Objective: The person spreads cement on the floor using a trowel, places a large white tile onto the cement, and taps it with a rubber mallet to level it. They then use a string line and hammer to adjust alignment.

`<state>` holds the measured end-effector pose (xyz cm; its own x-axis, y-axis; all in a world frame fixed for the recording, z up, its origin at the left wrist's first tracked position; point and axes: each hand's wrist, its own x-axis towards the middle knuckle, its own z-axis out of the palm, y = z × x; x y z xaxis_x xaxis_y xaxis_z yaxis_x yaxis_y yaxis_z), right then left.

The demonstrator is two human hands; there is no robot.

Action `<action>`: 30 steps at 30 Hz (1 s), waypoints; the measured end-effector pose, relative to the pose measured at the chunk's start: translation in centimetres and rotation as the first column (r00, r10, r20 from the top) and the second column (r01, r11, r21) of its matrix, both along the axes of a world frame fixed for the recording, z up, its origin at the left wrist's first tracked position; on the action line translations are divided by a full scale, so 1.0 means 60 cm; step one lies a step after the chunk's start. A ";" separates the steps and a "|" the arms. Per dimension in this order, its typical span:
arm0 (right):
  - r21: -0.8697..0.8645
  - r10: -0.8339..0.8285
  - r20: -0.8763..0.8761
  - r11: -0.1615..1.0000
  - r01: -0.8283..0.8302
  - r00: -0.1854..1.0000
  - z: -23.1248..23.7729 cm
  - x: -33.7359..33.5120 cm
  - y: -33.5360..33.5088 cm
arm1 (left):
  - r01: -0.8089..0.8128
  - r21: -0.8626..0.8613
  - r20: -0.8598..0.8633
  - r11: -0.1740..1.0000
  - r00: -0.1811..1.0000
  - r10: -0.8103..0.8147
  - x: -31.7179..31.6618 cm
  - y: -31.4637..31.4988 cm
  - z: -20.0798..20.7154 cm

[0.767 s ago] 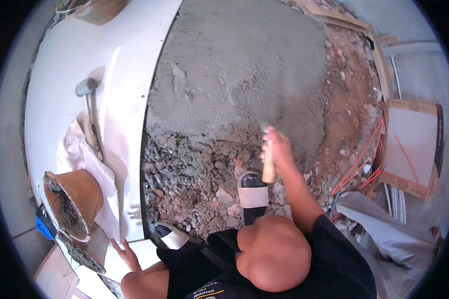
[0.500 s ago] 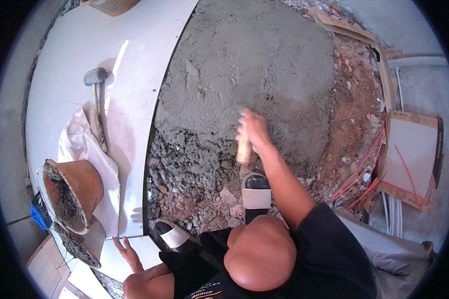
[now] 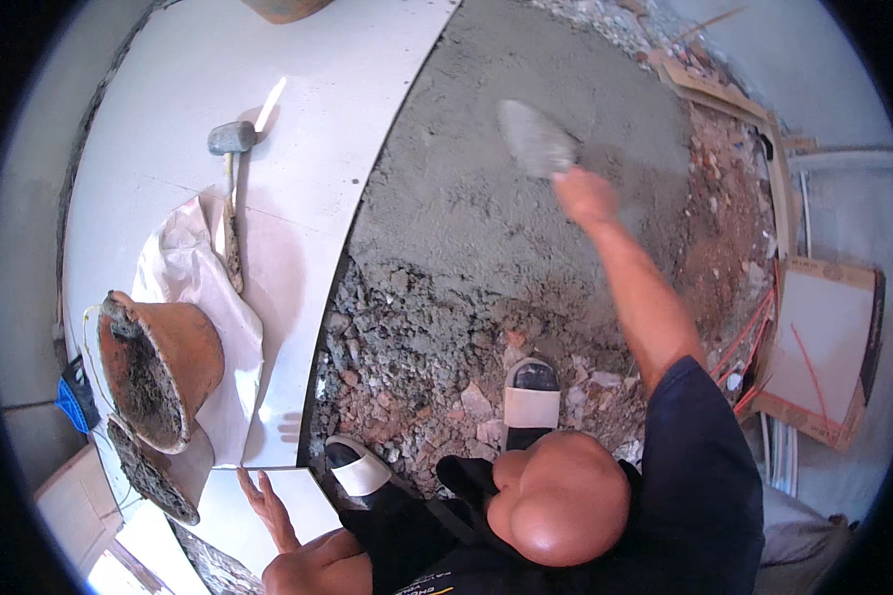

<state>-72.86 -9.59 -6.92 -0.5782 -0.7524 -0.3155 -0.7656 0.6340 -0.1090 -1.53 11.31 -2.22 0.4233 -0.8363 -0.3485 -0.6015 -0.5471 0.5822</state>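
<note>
My right hand [image 3: 585,196] is closed round the handle of a trowel. Its pale metal blade [image 3: 536,139], slightly blurred, lies over the smoothed grey mortar [image 3: 437,188] and points toward the far left. My right arm reaches well out ahead. At the lower left, my left hand [image 3: 271,508] has its fingers stretched out and rests by the edge of a white tile [image 3: 311,496]; nothing is held in it. Between me and the smooth mortar lies rough, crumbly mortar [image 3: 397,307] mixed with rubble.
Laid pale tiles [image 3: 318,119] border the mortar on the left. On them are a rubber mallet [image 3: 231,139], a white sack [image 3: 174,253] and a mortar-crusted bucket [image 3: 184,357]. Rubble [image 3: 719,198], red strips [image 3: 744,337] and a boxed tile [image 3: 819,347] lie on the right.
My right hand has moved forward and to the right with the trowel, its blade now showing over the mortar. My left hand stays by the white tile. The whole view has shifted slightly.
</note>
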 end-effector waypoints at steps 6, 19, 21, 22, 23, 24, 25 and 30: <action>0.173 -0.385 0.732 0.903 0.394 0.562 0.004 0.001 0.090 | -0.068 0.047 -0.101 0.997 0.992 0.073 -0.010 0.012 0.000; -0.419 0.249 0.568 0.908 0.015 0.784 0.184 0.210 0.231 | 0.495 0.012 0.173 0.869 0.855 -0.489 -0.109 -0.163 0.021; -0.413 0.253 0.508 0.910 -0.025 0.824 0.182 0.196 0.233 | 0.705 -0.128 0.129 0.697 0.709 -0.693 -0.141 -0.251 0.019; -0.300 0.169 0.443 0.953 -0.033 0.881 0.173 0.186 0.226 | 0.814 -0.131 0.248 0.566 0.580 -0.776 -0.160 -0.297 0.016; -0.196 0.113 0.384 0.980 -0.039 0.916 0.166 0.174 0.218 | 0.868 -0.111 0.275 0.485 0.495 -0.824 -0.184 -0.345 0.011; -0.038 0.023 0.308 0.999 -0.012 0.951 0.155 0.160 0.202 | 0.892 -0.112 0.290 0.438 0.451 -0.844 -0.212 -0.395 0.002; -0.060 0.003 0.259 0.998 0.013 0.966 0.147 0.146 0.188 | 0.916 -0.123 0.333 0.383 0.401 -0.853 -0.242 -0.436 -0.008; -0.354 0.050 0.108 0.935 -0.009 0.993 0.114 0.052 0.012 | 0.876 -0.165 0.453 0.453 0.475 -0.754 -0.426 -0.587 -0.109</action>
<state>-69.76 -8.87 -0.11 -0.5299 -0.8434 -0.0889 -0.7527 0.5161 -0.4088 -27.10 -23.90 -8.75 -0.5034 -0.8637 0.0244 -0.8123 0.4827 0.3275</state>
